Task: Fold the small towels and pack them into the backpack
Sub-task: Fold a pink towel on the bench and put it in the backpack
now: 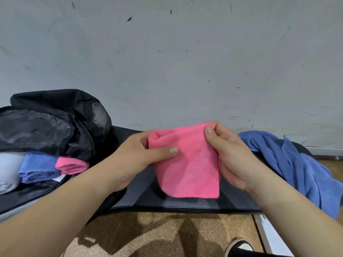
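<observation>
**Hands square up a pink towel for one more fold**

The forearms reach in from the lower corners. The left hand (133, 160) pinches the left edge of the half-folded pink towel (189, 164), thumb on the front. The right hand (228, 153) grips the upper right corner, fingers curled behind. The towel hangs between them over the dark, ribbed surface (167, 203).

To fold well, I would match the corners before creasing and keep the top edge taut. Laying the towel flat should stop the plush layers from sliding apart.

The cloth looks like soft microfibre, limp, with a stitched hem. At left, the black backpack (55, 115) slumps open, showing a thin shiny lining and a mesh pocket. A folded blue towel (39, 167) and a folded pink one (72, 165) sit under its flap. A loose blue towel (297, 164) lies crumpled at right.
</observation>
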Motion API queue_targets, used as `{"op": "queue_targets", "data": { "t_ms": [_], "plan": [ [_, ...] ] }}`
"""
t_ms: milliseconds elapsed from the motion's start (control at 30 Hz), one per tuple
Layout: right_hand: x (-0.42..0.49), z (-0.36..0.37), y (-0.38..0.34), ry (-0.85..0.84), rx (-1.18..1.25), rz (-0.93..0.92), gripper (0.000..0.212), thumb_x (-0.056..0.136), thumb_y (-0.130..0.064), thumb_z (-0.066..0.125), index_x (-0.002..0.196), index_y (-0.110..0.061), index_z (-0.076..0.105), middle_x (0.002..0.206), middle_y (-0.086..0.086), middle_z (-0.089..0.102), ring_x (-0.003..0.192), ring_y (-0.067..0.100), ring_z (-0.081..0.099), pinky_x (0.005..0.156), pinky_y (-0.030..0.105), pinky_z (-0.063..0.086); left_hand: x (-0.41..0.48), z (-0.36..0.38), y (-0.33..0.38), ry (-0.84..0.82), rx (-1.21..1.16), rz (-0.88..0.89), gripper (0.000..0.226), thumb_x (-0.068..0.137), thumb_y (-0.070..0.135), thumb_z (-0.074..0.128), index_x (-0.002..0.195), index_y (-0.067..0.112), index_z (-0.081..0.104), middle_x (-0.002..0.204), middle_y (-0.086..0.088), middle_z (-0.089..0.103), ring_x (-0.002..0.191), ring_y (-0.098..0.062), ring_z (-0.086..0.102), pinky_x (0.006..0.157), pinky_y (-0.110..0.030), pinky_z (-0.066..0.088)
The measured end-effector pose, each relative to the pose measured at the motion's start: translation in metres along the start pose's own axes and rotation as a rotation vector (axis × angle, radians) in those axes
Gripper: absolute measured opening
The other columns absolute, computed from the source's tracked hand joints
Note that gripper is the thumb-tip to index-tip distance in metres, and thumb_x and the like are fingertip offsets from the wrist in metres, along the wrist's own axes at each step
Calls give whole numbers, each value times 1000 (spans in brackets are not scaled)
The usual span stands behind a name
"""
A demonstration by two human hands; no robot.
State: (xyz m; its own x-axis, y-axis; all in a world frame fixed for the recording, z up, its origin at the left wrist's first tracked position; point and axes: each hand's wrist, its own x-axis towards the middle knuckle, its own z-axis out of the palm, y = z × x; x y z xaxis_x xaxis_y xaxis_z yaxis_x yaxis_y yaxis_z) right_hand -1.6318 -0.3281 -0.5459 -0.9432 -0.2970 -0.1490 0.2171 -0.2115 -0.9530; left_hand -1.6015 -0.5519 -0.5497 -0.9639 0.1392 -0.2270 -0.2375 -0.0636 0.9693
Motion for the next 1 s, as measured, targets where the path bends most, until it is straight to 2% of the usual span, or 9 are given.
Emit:
{"op": "queue_targets", "data": {
  "t_ms": [167, 300, 400, 467, 567, 667, 767, 900, 1000],
  "plan": [
    [5, 4, 12, 234, -544, -166, 29, 106, -50, 46, 94, -25, 55, 72, -10, 52, 64, 6, 47, 63, 31, 41, 4, 11, -1, 193, 94, 34, 14, 90, 30, 80, 100, 21, 84, 98, 0, 83, 94, -15, 78, 84, -30, 61],
    [2, 13, 12, 93, -658, -82, 30, 97, -49, 65, 109, -24, 54, 98, -7, 70, 81, 4, 67, 78, 32, 57, 10, 6, -9, 368, 420, 69, 9, 93, 39, 76, 93, 32, 82, 84, 14, 81, 81, -2, 75, 72, -26, 61],
    [1, 18, 15, 47, -787, -94, 33, 94, -39, 72, 108, -22, 48, 97, -4, 68, 83, 4, 65, 69, 25, 53, 10, 7, -10, 349, 792, 102, 13, 89, 55, 70, 85, 44, 76, 78, 29, 73, 75, 9, 68, 64, -22, 53],
    [4, 17, 18, 87, -819, -135, 27, 96, -33, 69, 103, -19, 46, 88, -5, 65, 74, 4, 63, 61, 24, 48, 11, 10, -10, 351, 732, 80, 14, 87, 55, 73, 87, 41, 76, 79, 24, 75, 74, 7, 69, 64, -22, 54],
    [11, 13, 19, 201, -881, -172, 25, 98, -30, 64, 95, -18, 43, 76, -3, 61, 61, 3, 56, 55, 25, 43, 11, 17, -7, 334, 328, -22, 21, 90, 42, 77, 94, 22, 75, 79, 8, 74, 65, -4, 70, 56, -27, 57],
    [16, 11, 21, 272, -900, -162, 26, 96, -33, 63, 91, -18, 42, 80, 2, 63, 67, 15, 58, 60, 36, 45, 4, 26, -3, 232, 90, -45, 6, 96, 21, 73, 98, 17, 77, 85, -11, 72, 74, -11, 74, 66, -35, 63],
    [16, 15, 21, 305, -827, -180, 28, 94, -33, 65, 86, -18, 43, 80, 4, 62, 65, 14, 50, 58, 32, 43, -1, 35, -8, 211, 103, 34, 16, 95, 12, 75, 103, 24, 79, 86, -14, 70, 79, -17, 74, 71, -42, 67],
    [11, 22, 17, 321, -623, -182, 21, 91, -30, 72, 92, -17, 55, 77, -8, 64, 60, -1, 54, 58, 16, 44, -1, 37, -10, 254, 138, 95, 14, 93, 14, 77, 102, 24, 76, 90, -22, 71, 68, -20, 66, 67, -42, 63],
    [7, 22, 16, 235, -346, -121, 24, 89, -32, 68, 94, -8, 65, 81, 1, 63, 73, 11, 57, 70, 34, 46, 2, 33, -11, 308, 192, 153, 15, 90, 18, 81, 99, 28, 75, 89, -20, 71, 66, -20, 61, 66, -40, 56]
  ]
}}
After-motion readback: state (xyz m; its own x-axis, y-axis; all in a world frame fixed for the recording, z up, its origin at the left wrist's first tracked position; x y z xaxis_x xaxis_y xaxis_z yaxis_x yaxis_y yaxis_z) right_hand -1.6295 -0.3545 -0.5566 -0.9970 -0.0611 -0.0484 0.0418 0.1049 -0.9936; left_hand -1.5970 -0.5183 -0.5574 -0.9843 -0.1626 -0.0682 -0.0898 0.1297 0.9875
